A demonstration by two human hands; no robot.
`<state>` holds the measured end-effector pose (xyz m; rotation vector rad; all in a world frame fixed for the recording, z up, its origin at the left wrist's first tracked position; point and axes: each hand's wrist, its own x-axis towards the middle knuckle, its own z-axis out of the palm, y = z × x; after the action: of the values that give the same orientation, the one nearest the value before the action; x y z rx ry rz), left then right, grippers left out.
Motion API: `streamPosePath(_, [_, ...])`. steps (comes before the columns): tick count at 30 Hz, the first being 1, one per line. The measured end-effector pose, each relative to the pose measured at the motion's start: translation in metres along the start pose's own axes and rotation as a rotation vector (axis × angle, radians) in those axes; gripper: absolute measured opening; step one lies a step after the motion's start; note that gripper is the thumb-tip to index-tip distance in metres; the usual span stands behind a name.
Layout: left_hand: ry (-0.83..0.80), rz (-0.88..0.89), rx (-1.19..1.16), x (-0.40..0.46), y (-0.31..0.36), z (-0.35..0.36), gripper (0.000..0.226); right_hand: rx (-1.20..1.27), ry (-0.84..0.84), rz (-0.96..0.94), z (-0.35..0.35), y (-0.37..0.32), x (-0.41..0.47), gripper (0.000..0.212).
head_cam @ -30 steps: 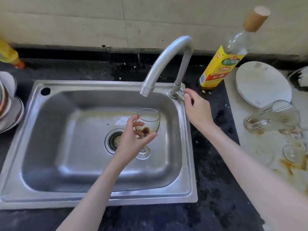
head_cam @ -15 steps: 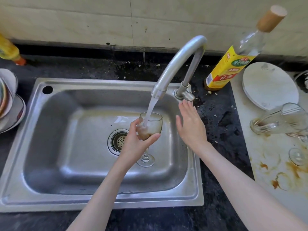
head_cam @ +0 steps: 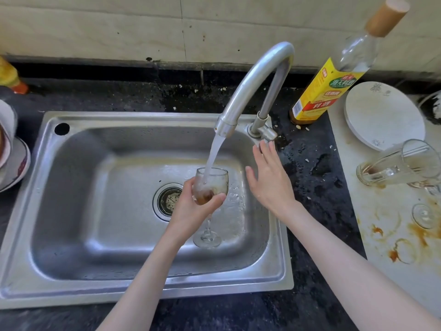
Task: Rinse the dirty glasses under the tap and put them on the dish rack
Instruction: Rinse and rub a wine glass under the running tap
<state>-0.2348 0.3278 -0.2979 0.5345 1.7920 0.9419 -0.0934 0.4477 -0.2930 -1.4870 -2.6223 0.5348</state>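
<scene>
Tumbler [head_cam: 401, 163] on side (stained counter [head_cam: 393, 235]) — bottle [head_cam: 327, 91] behind tap [head_cam: 253, 84]

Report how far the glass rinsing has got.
Done: the tap is running and nothing looks finished. In hand: the left hand grips a wine glass under the stream, brown dregs in its bowl; the right hand hovers open beside it. Left: a stained tumbler lies on its side on the counter, with another glass foot near it. No dish rack is clearly in view.
</scene>
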Motion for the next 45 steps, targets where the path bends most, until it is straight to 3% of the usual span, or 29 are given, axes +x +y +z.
streamPosePath(8, [-0.180, -0.480, -0.473, -0.003, -0.008, -0.006, 0.037, 0.337, -0.002, 0.114, 0.000, -0.029, -0.034, 0.034])
streamPosePath(11, [-0.163, -0.613, -0.625, -0.004, -0.014, -0.007, 0.031, 0.511, -0.138, 0.247, 0.006, -0.036, -0.039, 0.027])
streamPosePath(15, [-0.147, -0.662, -0.664, -0.004, -0.021, -0.009, 0.037, 0.705, -0.362, 0.445, 0.012, -0.043, -0.038, 0.025])
streamPosePath(21, [-0.155, -0.560, -0.535, -0.007, -0.017, -0.004, 0.031, 0.750, -0.581, 0.478, 0.015, -0.055, -0.041, 0.028])
streamPosePath(24, [-0.092, -0.433, -0.397, -0.007, -0.019, -0.001, 0.038, 0.786, -0.542, 0.490, 0.019, -0.057, -0.043, 0.035])
streamPosePath(29, [0.004, -0.097, -0.128, -0.013, -0.014, 0.005, 0.062, 1.126, -0.423, 0.606, 0.029, -0.066, -0.049, 0.041])
streamPosePath(33, [-0.025, 0.096, 0.062, -0.012, -0.010, 0.003, 0.049, 1.321, -0.339, 0.625, 0.035, -0.065, -0.049, 0.043])
streamPosePath(36, [-0.045, 0.197, 0.040, -0.013, -0.005, -0.001, 0.025, 1.352, -0.339, 0.601, 0.038, -0.066, -0.048, 0.050])
streamPosePath(40, [-0.067, 0.213, -0.012, -0.015, -0.003, -0.006, 0.024, 1.385, -0.337, 0.589, 0.038, -0.063, -0.047, 0.046])
streamPosePath(45, [-0.066, 0.140, -0.134, -0.017, -0.013, -0.009, 0.053, 1.379, -0.341, 0.524, 0.040, -0.061, -0.050, 0.043])
